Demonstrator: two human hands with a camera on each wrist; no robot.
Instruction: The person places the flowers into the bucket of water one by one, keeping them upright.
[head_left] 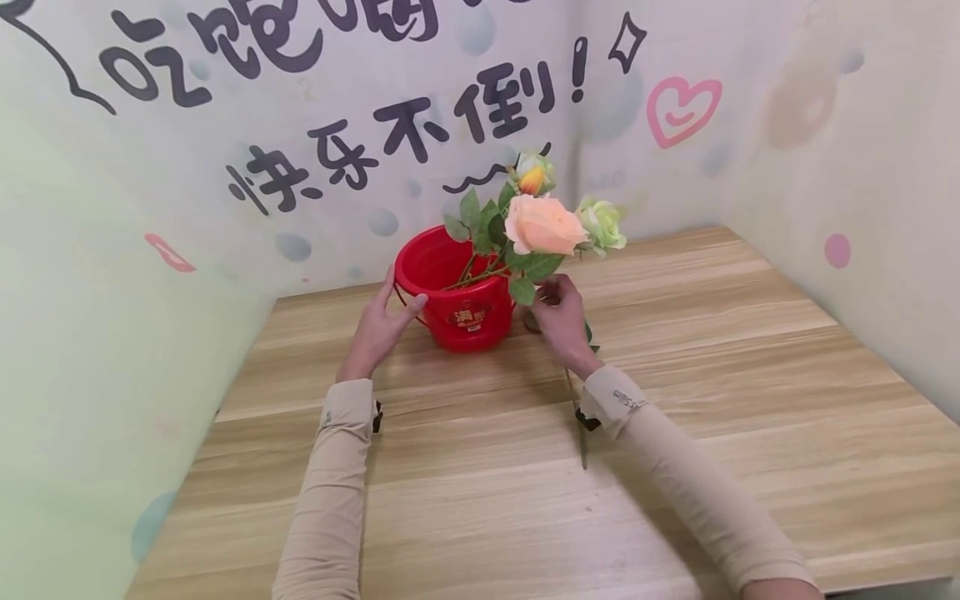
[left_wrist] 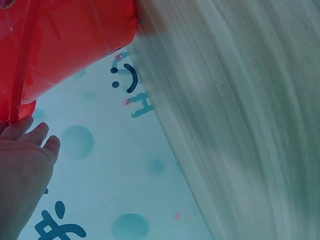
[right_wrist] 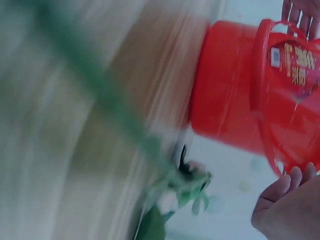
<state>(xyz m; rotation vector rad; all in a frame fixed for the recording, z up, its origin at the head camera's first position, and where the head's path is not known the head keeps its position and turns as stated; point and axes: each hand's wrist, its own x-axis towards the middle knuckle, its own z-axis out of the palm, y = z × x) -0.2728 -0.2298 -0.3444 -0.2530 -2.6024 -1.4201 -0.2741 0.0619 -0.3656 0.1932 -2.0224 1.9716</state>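
A red bucket (head_left: 468,325) with a gold-lettered label stands toward the back of the table. Inside lean several artificial roses, including a peach rose (head_left: 543,225) and a pale green rose (head_left: 602,223), their heads tipping out over the right rim. My left hand (head_left: 378,329) holds the bucket's left side, thumb toward the front; in the left wrist view its fingertips meet the rim by the handle. On the opposite side, my right hand (head_left: 561,317) grips the rim below the blooms, fingers curled in the right wrist view. Leaves partly cover those fingertips in the head view.
Beneath my right forearm lies another flower stem (head_left: 583,446) on the wooden table (head_left: 465,500); its leafy end (right_wrist: 170,200) appears blurred in the right wrist view. A printed wall covering (head_left: 337,242) rises just behind the bucket, with more wall on both sides.
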